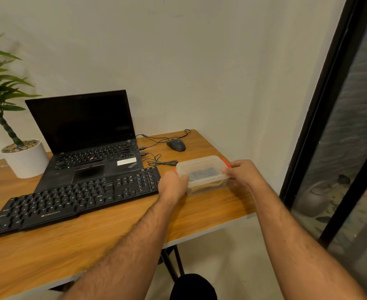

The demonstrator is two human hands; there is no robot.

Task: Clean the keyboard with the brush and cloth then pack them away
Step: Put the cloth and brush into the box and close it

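A black external keyboard (70, 202) lies across the wooden table in front of the laptop. To its right stands a clear plastic box (203, 175) with its lid on and red clips at both ends. A dark cloth-like shape and a pale wooden shape show dimly through the plastic. My left hand (172, 186) grips the box's left end, fingers curled over the left clip. My right hand (244, 173) holds the right end, thumb and fingers at the red clip.
An open black laptop (87, 139) sits behind the keyboard. A wired mouse (176, 145) and loose cables (156, 162) lie behind the box. A potted plant (24, 158) stands at the far left. The table edge (232, 221) runs close on the right, near a dark glass door.
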